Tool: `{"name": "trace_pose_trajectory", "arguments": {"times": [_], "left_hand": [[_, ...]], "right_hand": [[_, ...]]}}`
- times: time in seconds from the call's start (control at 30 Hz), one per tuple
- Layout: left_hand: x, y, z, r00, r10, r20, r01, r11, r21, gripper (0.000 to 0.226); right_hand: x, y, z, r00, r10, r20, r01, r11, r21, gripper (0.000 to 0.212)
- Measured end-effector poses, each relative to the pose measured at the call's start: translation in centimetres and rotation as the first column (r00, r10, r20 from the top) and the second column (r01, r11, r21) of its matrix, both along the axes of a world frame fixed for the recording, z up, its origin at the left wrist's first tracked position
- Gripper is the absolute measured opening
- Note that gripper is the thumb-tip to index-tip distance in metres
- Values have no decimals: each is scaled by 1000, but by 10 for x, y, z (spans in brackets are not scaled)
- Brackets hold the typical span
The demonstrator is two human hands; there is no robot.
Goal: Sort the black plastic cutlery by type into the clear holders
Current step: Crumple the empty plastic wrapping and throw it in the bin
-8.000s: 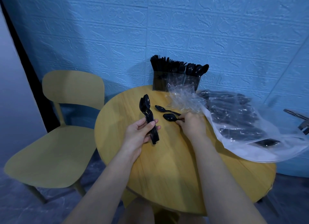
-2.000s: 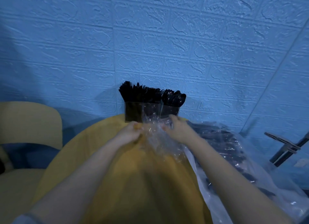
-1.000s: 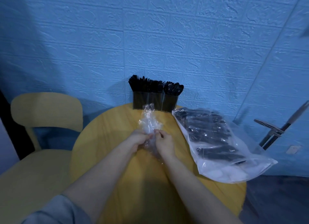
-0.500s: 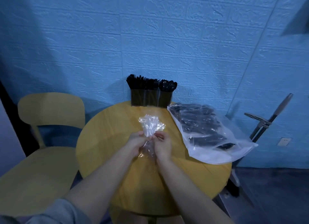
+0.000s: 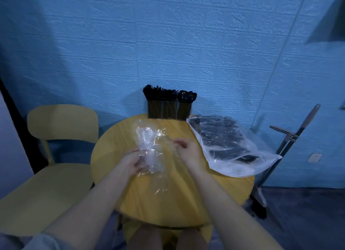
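Observation:
Three clear holders (image 5: 169, 108) stand side by side at the far edge of the round wooden table (image 5: 186, 197), each packed with upright black cutlery; spoon bowls show in the right one. A large clear bag of black cutlery (image 5: 224, 143) lies on the table's right side. Over the table's middle I hold an empty crumpled clear plastic bag (image 5: 147, 147). My left hand (image 5: 133, 161) grips its lower part. My right hand (image 5: 186, 152) pinches its thin right edge, stretched out to the side.
A yellow chair (image 5: 61, 123) stands left of the table. A metal stand with a grey handle (image 5: 291, 137) leans by the blue brick-pattern wall (image 5: 168, 44) on the right. My knees show under the table's near edge.
My hands have drawn apart, spreading the crumpled bag wider between them. Earlier the loose spoons on the table went into the holders. The view has pulled back from the table.

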State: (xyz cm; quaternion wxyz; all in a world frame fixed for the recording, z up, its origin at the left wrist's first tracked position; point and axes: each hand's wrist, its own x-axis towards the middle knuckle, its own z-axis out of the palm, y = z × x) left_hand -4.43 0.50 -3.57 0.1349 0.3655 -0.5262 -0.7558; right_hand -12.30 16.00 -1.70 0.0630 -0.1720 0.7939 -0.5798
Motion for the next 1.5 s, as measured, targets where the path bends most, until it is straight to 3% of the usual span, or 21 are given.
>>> {"name": "trace_pose_trajectory", "arguments": {"times": [0.1, 0.2, 0.3, 0.4, 0.5, 0.57, 0.67, 0.8, 0.87, 1.0, 1.37, 1.5], "left_hand": [[5, -13, 4, 999, 47, 9, -47, 999, -21, 17], [5, -21, 0, 998, 54, 20, -54, 998, -24, 16], [4, -24, 0, 999, 36, 13, -35, 999, -18, 16], [2, -31, -1, 1000, 23, 18, -23, 999, -24, 15], [0, -33, -2, 998, 50, 34, -49, 999, -16, 18], [-3, -30, 0, 997, 77, 21, -77, 997, -12, 21], [-5, -20, 6, 998, 64, 12, -63, 998, -19, 21], [-6, -4, 14, 1000, 14, -27, -15, 1000, -24, 24], [-7, 8, 19, 996, -39, -74, 38, 999, -25, 19], [-8, 25, 23, 987, -100, -124, 95, 994, -47, 19], [5, 59, 33, 961, -248, -123, 193, 919, -343, 14], [8, 78, 46, 923, -372, -102, 311, 874, -374, 20]], "right_hand": [[-30, -4, 4, 995, -24, -97, 42, 981, 188, 24], [-47, -24, 1, 989, 57, -136, 9, 896, 444, 36], [-56, -46, -8, 967, 197, -163, -25, 708, 706, 50], [-57, -59, -19, 904, 312, -292, 74, 559, 826, 32], [-58, -60, -28, 895, 294, -336, 101, 600, 794, 26], [-60, -56, -28, 942, 194, -274, 55, 717, 695, 24], [-58, -46, -17, 984, 9, -177, 61, 920, 386, 22], [-29, -30, 4, 984, 16, -176, -9, 999, 38, 12], [-9, -23, 9, 970, 74, -232, -69, 997, 30, 10], [15, -12, 9, 918, 216, -332, -149, 965, 217, 21], [42, 21, 25, 970, 184, -156, -159, 974, 160, 32], [48, 44, 35, 984, 144, -104, -130, 983, 126, 32]]}}
